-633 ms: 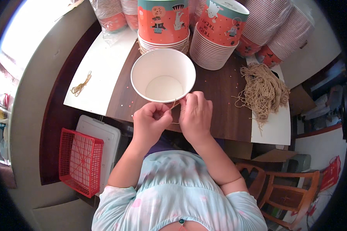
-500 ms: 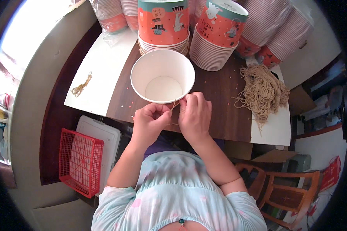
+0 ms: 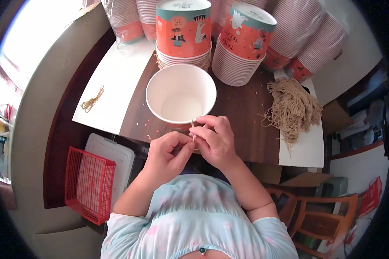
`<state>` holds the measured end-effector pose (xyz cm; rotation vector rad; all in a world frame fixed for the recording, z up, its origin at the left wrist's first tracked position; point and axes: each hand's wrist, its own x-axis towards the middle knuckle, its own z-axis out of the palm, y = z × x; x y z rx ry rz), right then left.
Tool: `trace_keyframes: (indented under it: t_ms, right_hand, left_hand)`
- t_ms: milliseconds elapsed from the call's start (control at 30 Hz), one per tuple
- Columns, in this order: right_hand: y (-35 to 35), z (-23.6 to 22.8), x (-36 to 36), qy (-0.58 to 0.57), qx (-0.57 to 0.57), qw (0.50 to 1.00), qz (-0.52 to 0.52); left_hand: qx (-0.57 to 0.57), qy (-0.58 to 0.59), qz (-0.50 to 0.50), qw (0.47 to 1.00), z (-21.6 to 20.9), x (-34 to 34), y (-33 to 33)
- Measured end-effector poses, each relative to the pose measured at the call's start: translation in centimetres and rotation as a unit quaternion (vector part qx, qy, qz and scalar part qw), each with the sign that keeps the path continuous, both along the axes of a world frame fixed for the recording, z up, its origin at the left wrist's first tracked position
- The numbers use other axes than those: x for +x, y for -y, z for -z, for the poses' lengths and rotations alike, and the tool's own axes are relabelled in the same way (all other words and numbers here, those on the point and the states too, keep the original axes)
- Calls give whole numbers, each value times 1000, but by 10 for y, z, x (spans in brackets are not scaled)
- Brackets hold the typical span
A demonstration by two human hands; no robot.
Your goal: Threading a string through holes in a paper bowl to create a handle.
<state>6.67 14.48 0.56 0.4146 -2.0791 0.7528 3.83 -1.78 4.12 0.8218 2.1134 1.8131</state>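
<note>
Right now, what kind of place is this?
Probably a small workroom, possibly in a home: stacked printed tubs, a heap of tan cord and a wooden chair.

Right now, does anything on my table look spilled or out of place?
Small specks lie scattered over the brown tabletop, like spilled bits. At right, the cord heap looks odd because it's so tangled. The front bucket shows no visible damage.

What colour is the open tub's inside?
The tub is white inside, best seen in the head view.
</note>
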Motion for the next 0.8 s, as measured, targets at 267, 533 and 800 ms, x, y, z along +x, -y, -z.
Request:
trace_keyframes:
  t_ms: [267,533,800]
  right_hand:
    - [4,5,-9,1,-15,1000,6]
    - [0,-5,-9,41,-22,998,45]
    - [-4,-12,-4,20,29,993,113]
  left_hand:
    - [46,28,94,994,-13,10,11]
    - [46,91,118,988,-14,3,16]
    - [112,155,117,975,-3,1,14]
